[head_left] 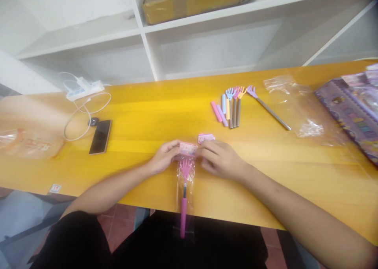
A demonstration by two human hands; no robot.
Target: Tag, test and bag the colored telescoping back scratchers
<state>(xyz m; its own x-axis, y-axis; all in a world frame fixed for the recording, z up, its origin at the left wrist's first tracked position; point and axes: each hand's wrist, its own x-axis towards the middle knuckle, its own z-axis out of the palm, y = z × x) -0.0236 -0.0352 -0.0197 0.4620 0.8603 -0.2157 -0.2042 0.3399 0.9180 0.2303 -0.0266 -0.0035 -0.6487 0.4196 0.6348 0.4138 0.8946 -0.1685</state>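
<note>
A pink back scratcher [183, 216] lies inside a clear plastic bag [191, 188], its handle reaching past the table's front edge. Across the bag's top is a pink printed header card [188, 149]. My left hand [163, 157] pinches the card's left end, while the closed fingers of my right hand [221, 159] grip its right end. Just behind my right fingers, a stack of similar cards [206, 137] rests on the table. Farther back are several back scratcher heads with metal rods [234, 111], a purple one [271, 111] with its rod extended, and loose coloured handle sleeves [216, 111].
Clear plastic bags [310, 128] and a purple printed box [348, 111] occupy the table's right side. On the left are a phone [100, 137], a white power strip [85, 90] with cables, and an orange-tinted bag [38, 144]. A white shelf [206, 56] stands behind the table [141, 115].
</note>
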